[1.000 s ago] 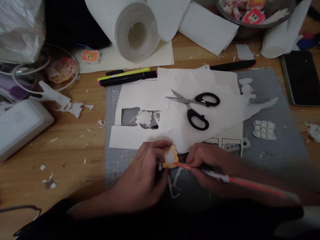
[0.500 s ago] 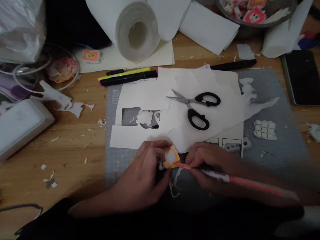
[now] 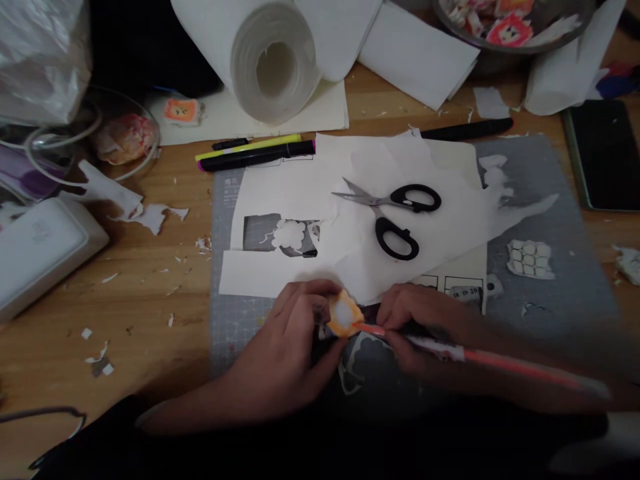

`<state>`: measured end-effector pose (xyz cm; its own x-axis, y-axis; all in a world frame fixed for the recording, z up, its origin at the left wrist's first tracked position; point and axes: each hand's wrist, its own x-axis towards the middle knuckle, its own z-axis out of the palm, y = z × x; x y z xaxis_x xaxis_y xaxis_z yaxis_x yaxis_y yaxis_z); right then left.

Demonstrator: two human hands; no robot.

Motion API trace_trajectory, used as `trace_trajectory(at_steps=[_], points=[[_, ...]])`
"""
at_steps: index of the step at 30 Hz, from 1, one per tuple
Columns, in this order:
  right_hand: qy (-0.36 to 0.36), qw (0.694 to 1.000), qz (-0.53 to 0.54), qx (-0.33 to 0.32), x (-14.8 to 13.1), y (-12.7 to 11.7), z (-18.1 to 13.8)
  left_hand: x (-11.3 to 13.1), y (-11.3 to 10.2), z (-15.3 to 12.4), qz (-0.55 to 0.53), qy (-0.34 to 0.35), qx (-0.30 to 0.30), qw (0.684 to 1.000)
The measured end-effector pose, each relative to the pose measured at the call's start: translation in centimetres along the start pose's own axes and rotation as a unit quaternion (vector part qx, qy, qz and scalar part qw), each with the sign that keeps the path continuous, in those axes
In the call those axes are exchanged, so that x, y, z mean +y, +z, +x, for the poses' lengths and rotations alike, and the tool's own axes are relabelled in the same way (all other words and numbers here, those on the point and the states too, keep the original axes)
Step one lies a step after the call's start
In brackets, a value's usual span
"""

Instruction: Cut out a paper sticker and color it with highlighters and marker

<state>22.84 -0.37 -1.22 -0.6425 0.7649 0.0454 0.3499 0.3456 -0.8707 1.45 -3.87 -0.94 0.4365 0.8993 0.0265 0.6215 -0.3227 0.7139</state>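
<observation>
Pinched in my left hand (image 3: pixel 295 353) is a small paper cutout (image 3: pixel 344 313) with a white middle and an orange-coloured border. My right hand (image 3: pixel 415 320) grips a slim pen with a red-orange barrel (image 3: pixel 525 370), its tip touching the lower right edge of the cutout. Just beyond both hands, black-handled scissors (image 3: pixel 387 210) lie with blades parted on white paper sheets (image 3: pixel 300 180). Thin curled paper strips (image 3: pixel 353 373) lie on the grey cutting mat (image 3: pixel 565 287) below the cutout. The left fingertips are partly in shadow.
Markers (image 3: pixel 257 157) lie at the mat's upper left edge. A paper roll (image 3: pixel 273 63) stands at the back, with a metal bowl (image 3: pixel 513 43) of coloured pieces to its right. A phone (image 3: pixel 607 153) rests at far right, a white box-like device (image 3: pixel 50 257) at left. Paper scraps litter the wooden table (image 3: pixel 150 333).
The pen and my right hand have shifted slightly right. The cutout has turned a little in my left hand, its right corner now further out, with the tip still against its edge.
</observation>
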Motion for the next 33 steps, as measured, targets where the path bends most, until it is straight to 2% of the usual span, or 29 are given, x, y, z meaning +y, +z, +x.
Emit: trace_trajectory(at_steps=[2,6,10,15,20,25,30,33], points=[[-0.006,1.000,0.006,0.000,0.04,0.05,-0.01,0.02,-0.01,0.01,0.002,0.002,0.000,1.000],[-0.075,0.997,0.016,-0.013,0.16,0.10,0.02,0.01,0.06,-0.02,0.007,0.007,0.000,1.000],[-0.002,1.000,-0.007,-0.007,-0.03,-0.18,0.10,-0.04,0.16,-0.01,0.006,0.005,0.000,1.000],[-0.085,0.996,0.009,-0.023,0.05,0.05,0.18,-0.08,0.08,0.04,0.011,0.009,-0.003,1.000],[0.002,1.000,-0.013,-0.007,-0.12,-0.14,0.06,-0.01,0.03,0.12,0.009,0.008,0.000,1.000],[-0.078,0.997,0.003,-0.016,-0.05,-0.09,0.08,-0.08,0.06,-0.07,0.009,0.011,-0.006,1.000],[-0.014,1.000,-0.005,-0.016,-0.30,-0.26,0.21,-0.11,0.08,-0.10,0.002,0.006,-0.012,1.000],[-0.044,0.999,0.007,-0.023,-0.21,-0.21,0.34,-0.13,0.14,-0.07,0.002,0.005,-0.015,1.000]])
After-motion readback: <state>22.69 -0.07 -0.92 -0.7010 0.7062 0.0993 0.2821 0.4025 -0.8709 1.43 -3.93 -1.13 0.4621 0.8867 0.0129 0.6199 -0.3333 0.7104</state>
